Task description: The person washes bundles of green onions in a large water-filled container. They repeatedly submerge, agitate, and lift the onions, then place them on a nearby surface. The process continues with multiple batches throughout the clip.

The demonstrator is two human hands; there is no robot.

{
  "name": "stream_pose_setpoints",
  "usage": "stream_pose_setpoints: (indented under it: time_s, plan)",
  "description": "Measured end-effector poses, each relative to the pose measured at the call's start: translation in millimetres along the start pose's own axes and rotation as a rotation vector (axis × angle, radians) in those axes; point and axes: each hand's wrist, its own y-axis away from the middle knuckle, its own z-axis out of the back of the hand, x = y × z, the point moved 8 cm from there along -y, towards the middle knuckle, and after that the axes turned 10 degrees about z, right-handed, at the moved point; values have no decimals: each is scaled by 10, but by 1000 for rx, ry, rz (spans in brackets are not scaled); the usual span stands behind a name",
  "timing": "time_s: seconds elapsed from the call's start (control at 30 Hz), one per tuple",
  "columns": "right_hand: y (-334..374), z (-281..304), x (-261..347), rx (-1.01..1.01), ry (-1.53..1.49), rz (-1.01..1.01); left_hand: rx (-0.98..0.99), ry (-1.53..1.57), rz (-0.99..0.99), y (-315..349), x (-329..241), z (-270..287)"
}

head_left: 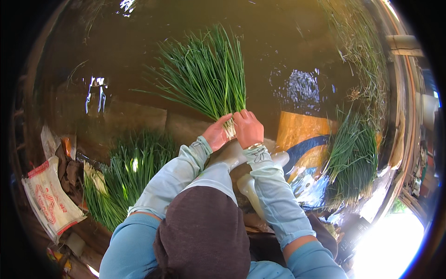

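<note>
A fanned bunch of green chives stretches away from me over brown water, its thin leaves spread and its pale root ends toward me. My left hand is closed around the left side of the white ends. Pressed close beside it, my right hand curls its fingers over the right side of the same bunch. The two hands nearly touch, and the fingers behind the stems are partly hidden. Light blue sleeves cover both forearms.
More chives are heaped at my left, and another pile lies at my right near an orange and blue printed sheet. A white and red sack is at the far left. Loose leaves float along the right edge, beside wooden poles.
</note>
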Motion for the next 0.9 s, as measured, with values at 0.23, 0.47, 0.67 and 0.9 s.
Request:
stream_pose_setpoints:
  time_s: [0.23,0.47,0.67,0.9]
  plan:
    - [754,101,-358,-81,-126,-307,-153,-22,55,-12,-7,17]
    - [1472,-451,-760,-987,-1627,-1037,13,-100,68,-49,91,-220]
    - [620,-693,-533,-888,-1509,-1179,22,-65,170,-92,289,-259]
    - [679,-476,-900,-776,-1147,-980,-2,-103,15,-129,-54,-94]
